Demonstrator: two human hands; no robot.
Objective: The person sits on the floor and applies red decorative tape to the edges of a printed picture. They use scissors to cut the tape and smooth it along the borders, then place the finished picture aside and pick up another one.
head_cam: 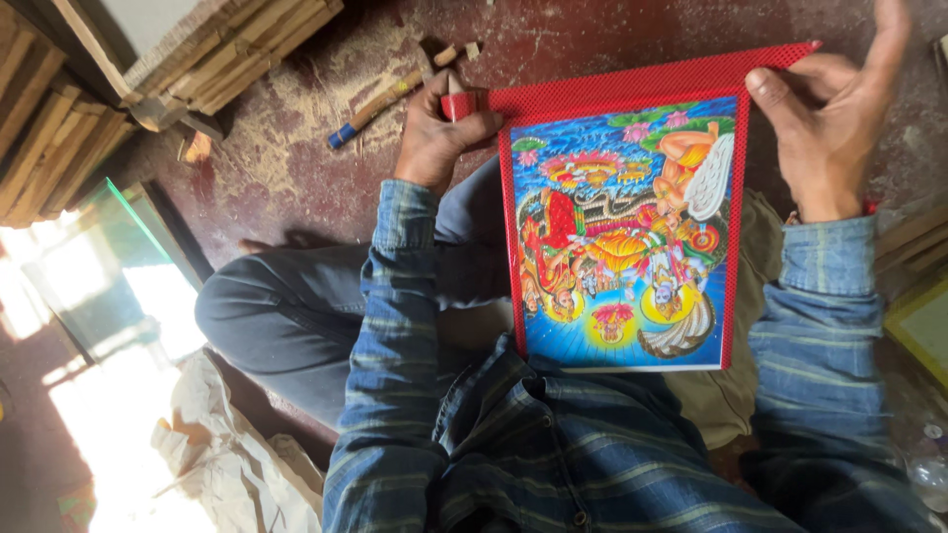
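A colourful painted picture (620, 232) with a red dotted border rests on my lap, its bottom edge toward my chest. My left hand (437, 133) grips the picture's far left corner, where the red border curls into a small roll. At the far right corner my right hand (829, 109) presses its thumb on the red border, with the other fingers spread and raised. I sit cross-legged in dark trousers and a blue striped shirt.
Stacked wooden strips (197, 49) lie at the upper left on the dusty red floor. A tool with a blue-tipped handle (375, 104) lies near my left hand. A glass pane (109, 257) and crumpled white cloth (227, 454) sit at the left. A framed piece (923, 321) shows at the right edge.
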